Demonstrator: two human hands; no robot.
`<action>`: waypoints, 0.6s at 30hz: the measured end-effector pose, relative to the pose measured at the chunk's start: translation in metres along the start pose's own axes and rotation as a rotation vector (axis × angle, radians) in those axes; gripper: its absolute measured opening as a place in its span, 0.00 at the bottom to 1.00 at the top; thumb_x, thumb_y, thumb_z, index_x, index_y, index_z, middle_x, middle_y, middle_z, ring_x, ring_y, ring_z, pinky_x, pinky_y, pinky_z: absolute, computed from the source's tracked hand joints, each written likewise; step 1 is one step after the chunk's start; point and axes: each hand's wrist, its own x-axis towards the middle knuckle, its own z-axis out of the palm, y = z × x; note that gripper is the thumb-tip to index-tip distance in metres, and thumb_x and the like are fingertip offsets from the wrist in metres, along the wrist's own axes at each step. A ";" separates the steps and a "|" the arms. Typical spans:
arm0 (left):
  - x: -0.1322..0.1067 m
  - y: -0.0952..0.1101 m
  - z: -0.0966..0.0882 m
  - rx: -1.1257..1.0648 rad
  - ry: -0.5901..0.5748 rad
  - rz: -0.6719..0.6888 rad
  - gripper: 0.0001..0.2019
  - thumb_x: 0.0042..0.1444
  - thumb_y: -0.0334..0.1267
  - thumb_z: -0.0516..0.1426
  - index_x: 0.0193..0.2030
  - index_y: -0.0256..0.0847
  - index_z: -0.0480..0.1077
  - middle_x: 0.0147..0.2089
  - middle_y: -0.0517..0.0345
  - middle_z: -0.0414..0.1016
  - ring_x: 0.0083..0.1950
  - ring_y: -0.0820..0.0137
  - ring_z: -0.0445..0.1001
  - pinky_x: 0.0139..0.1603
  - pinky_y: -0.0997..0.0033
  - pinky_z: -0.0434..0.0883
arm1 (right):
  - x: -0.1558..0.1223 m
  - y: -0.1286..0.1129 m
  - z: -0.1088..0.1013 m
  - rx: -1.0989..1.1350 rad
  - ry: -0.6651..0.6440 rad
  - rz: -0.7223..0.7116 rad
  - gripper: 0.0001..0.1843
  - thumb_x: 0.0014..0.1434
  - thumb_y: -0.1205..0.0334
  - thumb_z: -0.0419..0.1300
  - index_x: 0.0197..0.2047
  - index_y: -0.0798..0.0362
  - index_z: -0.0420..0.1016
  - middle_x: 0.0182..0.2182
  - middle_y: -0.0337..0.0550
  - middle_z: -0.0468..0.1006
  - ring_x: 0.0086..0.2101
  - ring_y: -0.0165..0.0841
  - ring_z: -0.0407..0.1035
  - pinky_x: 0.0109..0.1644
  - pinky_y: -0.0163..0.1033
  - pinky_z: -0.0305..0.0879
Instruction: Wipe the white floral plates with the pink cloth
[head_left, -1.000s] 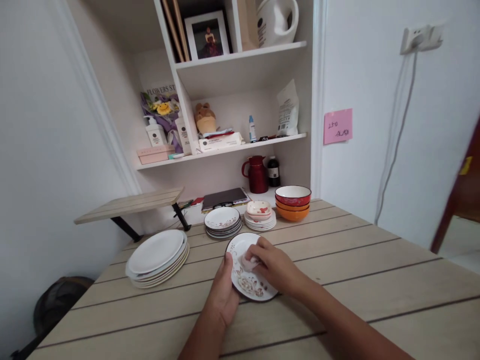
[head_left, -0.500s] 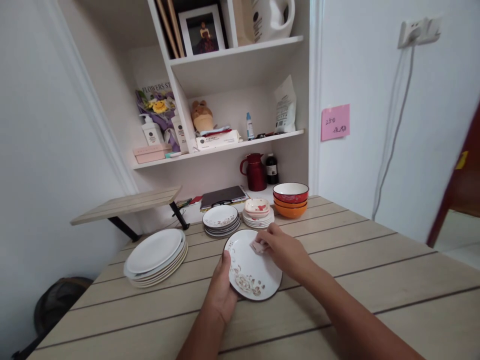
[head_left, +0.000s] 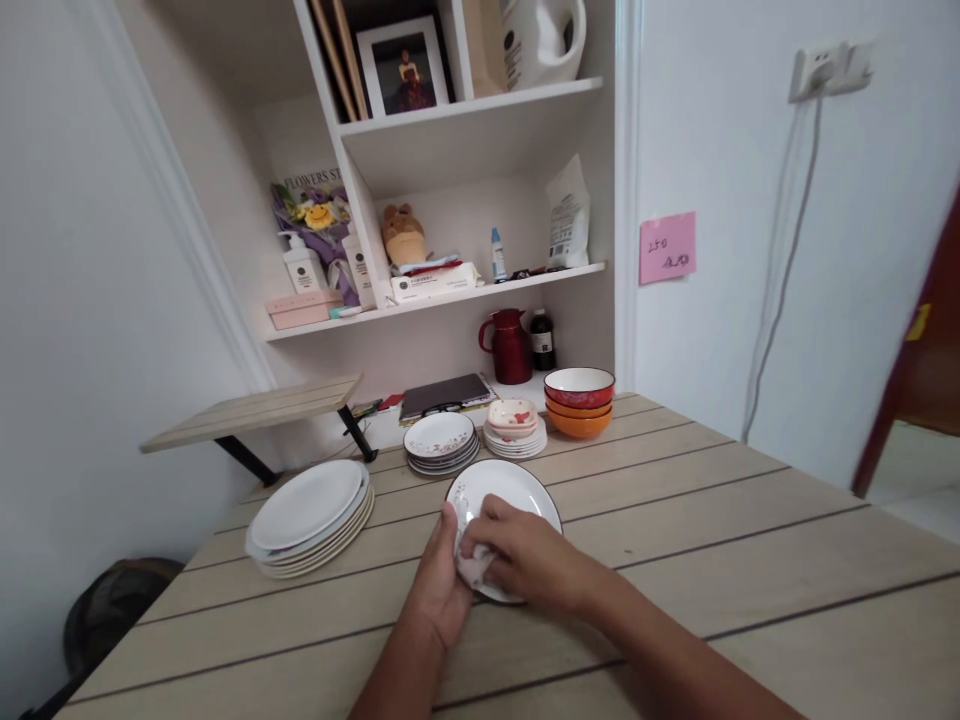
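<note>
A white plate with a dark rim and a floral print is tilted above the table, its left edge gripped by my left hand, thumb on the rim. My right hand is closed on a crumpled white cloth or tissue, pressed to the lower left of the plate's face. That hand covers most of the flower print. Behind the plate stand a stack of matching floral plates and a stack of small white plates topped by small square dishes.
Large white plates are stacked at the left, below a raised wooden shelf. Orange and red bowls stand nested at the back right. A red jug, a dark bottle and a dark folder lie beyond, under the wall shelves.
My right hand has moved the cloth from the plate's upper right down to its lower left, over the flower print. My left hand keeps its grip on the plate.
</note>
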 end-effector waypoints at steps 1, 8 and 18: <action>0.000 0.000 0.000 0.001 -0.002 -0.001 0.29 0.56 0.52 0.56 0.59 0.34 0.65 0.55 0.41 0.74 0.56 0.54 0.72 0.59 0.54 0.65 | 0.003 -0.001 0.002 -0.007 0.052 0.017 0.19 0.51 0.72 0.57 0.45 0.44 0.72 0.42 0.38 0.66 0.38 0.30 0.65 0.39 0.32 0.55; -0.003 -0.002 0.006 -0.003 -0.032 0.005 0.29 0.57 0.50 0.55 0.62 0.37 0.62 0.57 0.42 0.72 0.58 0.56 0.70 0.62 0.56 0.62 | 0.010 0.021 -0.016 -0.102 0.354 0.220 0.16 0.57 0.70 0.53 0.46 0.44 0.70 0.42 0.39 0.67 0.38 0.31 0.65 0.38 0.33 0.55; -0.001 0.000 0.003 -0.006 -0.012 -0.029 0.30 0.57 0.51 0.55 0.63 0.39 0.61 0.56 0.43 0.73 0.58 0.55 0.70 0.60 0.54 0.64 | -0.005 0.013 -0.012 -0.098 0.069 0.067 0.15 0.52 0.69 0.58 0.42 0.45 0.73 0.40 0.38 0.68 0.34 0.29 0.64 0.36 0.32 0.53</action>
